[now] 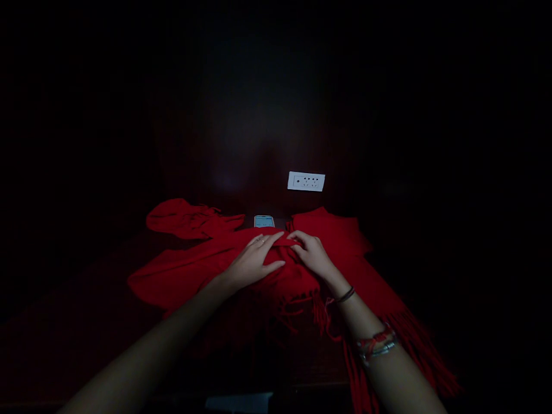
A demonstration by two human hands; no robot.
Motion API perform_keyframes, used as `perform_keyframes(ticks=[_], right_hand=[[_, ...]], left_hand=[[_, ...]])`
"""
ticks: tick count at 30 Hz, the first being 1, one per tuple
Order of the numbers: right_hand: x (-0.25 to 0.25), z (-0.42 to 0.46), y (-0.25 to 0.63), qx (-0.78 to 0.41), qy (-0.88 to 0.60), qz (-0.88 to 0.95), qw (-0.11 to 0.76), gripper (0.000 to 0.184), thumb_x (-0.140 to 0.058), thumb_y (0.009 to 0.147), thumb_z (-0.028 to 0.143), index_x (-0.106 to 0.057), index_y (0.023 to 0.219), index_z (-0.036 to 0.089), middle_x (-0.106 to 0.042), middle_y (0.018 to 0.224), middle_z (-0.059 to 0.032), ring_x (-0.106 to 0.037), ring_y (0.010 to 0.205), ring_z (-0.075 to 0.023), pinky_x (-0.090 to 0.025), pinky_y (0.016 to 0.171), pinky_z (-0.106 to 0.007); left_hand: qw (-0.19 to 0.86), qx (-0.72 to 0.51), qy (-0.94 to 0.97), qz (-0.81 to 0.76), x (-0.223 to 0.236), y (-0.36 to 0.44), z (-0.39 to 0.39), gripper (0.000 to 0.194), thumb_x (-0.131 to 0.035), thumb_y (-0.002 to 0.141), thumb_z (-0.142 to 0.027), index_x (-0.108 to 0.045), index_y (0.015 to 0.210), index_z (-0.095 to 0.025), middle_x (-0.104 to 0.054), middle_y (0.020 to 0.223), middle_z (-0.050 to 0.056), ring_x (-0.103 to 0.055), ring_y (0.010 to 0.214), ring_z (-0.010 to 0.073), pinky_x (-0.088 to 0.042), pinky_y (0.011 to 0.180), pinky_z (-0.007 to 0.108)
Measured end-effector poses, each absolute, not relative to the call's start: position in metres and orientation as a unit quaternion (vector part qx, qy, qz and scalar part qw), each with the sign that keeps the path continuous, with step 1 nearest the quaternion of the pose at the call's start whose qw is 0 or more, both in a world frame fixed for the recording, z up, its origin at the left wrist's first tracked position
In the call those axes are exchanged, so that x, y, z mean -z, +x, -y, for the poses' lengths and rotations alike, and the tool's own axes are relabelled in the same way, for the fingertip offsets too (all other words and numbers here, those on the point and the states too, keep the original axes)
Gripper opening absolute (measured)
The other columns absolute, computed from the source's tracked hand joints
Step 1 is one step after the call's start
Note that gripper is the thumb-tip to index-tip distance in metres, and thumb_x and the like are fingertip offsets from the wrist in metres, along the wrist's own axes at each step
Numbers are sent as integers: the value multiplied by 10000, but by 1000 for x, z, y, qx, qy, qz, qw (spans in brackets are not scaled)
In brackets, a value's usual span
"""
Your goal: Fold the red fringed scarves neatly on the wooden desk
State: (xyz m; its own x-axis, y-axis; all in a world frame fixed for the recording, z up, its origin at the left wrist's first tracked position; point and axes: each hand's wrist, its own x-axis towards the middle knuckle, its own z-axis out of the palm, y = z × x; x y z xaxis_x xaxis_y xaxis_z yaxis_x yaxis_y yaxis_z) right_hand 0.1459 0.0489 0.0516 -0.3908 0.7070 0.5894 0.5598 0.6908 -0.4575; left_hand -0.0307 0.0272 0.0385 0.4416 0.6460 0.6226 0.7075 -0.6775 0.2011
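Turns on a raised fold: to judge by the pose, clasped at the very tips of the right hand (pixel 314 254), just off the fingertips of the left hand (pixel 254 261). Belongs to the middle red scarf (pixel 181 273), under and between both hands on the dark desk (pixel 310 365). Runs crosswise along its long axis, from a rounded end far to the left, rising slightly away toward the right, to a fringed part at the near right. Spreads mostly leftward of the right grip, so nearer the left hand for its bulk, nearer the right for the fold.

Seems closed in the right grip, thumb and fingertips curled about the fold with cloth between. Stands apart in the left grip, thumb spread wide from the fingers, palm down over the cloth, with no clear pinch. Lies directly below the left grip, and partly below and left of the right one.

Just to the right of the right hand, a second red scarf (pixel 379 282), fringe toward the near right. Beyond, to the left, a bunched red cloth (pixel 183 218); past the middle scarf's far edge, a lit phone (pixel 264 221). Hard to tell in the dark: the farther layers under the hands.
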Motion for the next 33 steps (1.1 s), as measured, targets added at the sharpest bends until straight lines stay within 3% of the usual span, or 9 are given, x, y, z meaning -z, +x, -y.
perform_keyframes(ticks=[3, 10, 12, 15, 19, 23, 26, 29, 33], right_hand=[[-53, -50, 149, -57, -385, 832, 394, 142, -438, 740, 144, -550, 823, 171, -600, 734, -5, -537, 668, -119, -396, 633, -215], [-58, -55, 173, 124, -502, 755, 403, 198, -406, 712, 106, -562, 821, 158, -580, 780, -76, -525, 716, -175, -393, 670, -274], [-58, -57, 176, 119, -513, 726, 442, 210, -402, 702, 106, -568, 821, 154, -588, 789, -78, -531, 729, -180, -397, 687, -284], [-55, -60, 172, 46, -483, 727, 486, 223, -395, 704, 117, -574, 830, 157, -611, 810, -61, -545, 751, -169, -406, 707, -281], [-52, -64, 163, -63, -430, 757, 489, 177, -434, 735, 225, -580, 816, 165, -626, 804, -43, -556, 735, -155, -418, 670, -262], [-52, -67, 169, -59, -494, 721, 483, 151, -479, 705, 226, -589, 795, 174, -610, 763, -36, -547, 717, -167, -422, 679, -301], [-54, -65, 172, -1, -499, 719, 483, 253, -490, 677, 159, -580, 913, 178, -565, 898, -66, -520, 848, -190, -395, 783, -352], [-54, -55, 160, 1, -385, 816, 432, 368, -479, 733, 211, -485, 1101, 207, -470, 1116, -76, -421, 1047, -185, -327, 894, -353], [-44, -50, 142, -23, -369, 878, 303, 467, -478, 762, 355, -390, 1196, 207, -467, 1150, -91, -385, 1091, -207, -247, 940, -432]], left_hand=[[-27, 378, -829, 411, -41, -29, -26, 241, -383, 800, -273, -539, 953, -169, -593, 937, 44, -524, 883, 160, -379, 815, 266], [-33, 538, -699, 471, -66, -57, -27, 287, -319, 817, -328, -533, 762, -144, -553, 670, -2, -510, 649, 124, -389, 597, 195], [-22, 526, -697, 487, -66, -58, -28, 279, -313, 816, -311, -534, 777, -145, -553, 678, 2, -513, 650, 126, -395, 609, 200], [38, 460, -730, 504, -58, -51, -30, 252, -355, 795, -269, -529, 933, -152, -566, 862, 46, -527, 797, 163, -396, 750, 261], [49, 402, -807, 430, -44, -37, -29, 411, -464, 744, -297, -435, 1131, -160, -475, 1117, 88, -448, 1015, 195, -337, 888, 318], [-65, 381, -824, 415, -43, -33, -29, 210, -415, 782, -252, -553, 926, -187, -605, 885, 21, -539, 838, 148, -395, 792, 261], [-82, 421, -789, 440, -47, -35, -30, 207, -371, 805, -242, -563, 773, -172, -607, 799, 16, -542, 764, 136, -399, 733, 240], [-74, 437, -790, 423, -49, -38, -31, 176, -437, 778, -296, -554, 782, -165, -573, 751, 9, -525, 719, 132, -399, 692, 233], [-57, 393, -830, 392, -48, -40, -33, 157, -533, 714, -275, -556, 831, -174, -516, 732, -2, -500, 713, 133, -404, 678, 241]])
